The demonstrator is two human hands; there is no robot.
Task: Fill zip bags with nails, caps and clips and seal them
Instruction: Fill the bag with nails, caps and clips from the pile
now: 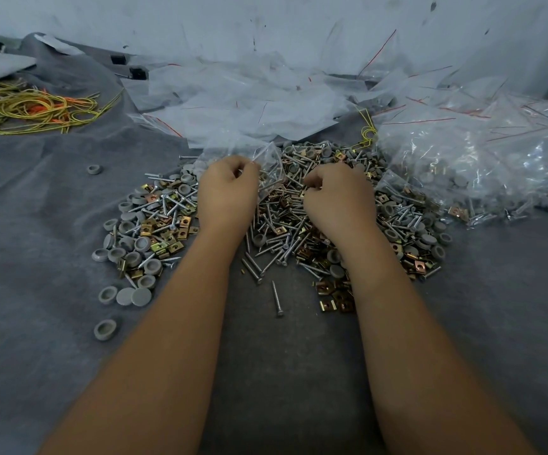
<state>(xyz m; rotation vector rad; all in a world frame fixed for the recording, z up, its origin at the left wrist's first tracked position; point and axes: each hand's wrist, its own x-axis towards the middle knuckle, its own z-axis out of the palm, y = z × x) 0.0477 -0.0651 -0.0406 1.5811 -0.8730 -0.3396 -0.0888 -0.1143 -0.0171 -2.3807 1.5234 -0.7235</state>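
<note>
A heap of silver nails (282, 231), grey round caps (134, 247) and brass square clips (335, 295) lies on the grey cloth in front of me. My left hand (228, 192) pinches the edge of a small clear zip bag (271, 165) that holds a few nails, above the heap. My right hand (338, 192) hovers over the heap to the right of the bag, its fingers curled together over some nails; what they hold is hidden.
Empty zip bags (249, 103) with red seal lines pile up at the back. Filled bags (469, 172) lie at the right. Yellow and orange wire ties (33, 108) sit at the far left. Loose caps (105, 329) are scattered at the left.
</note>
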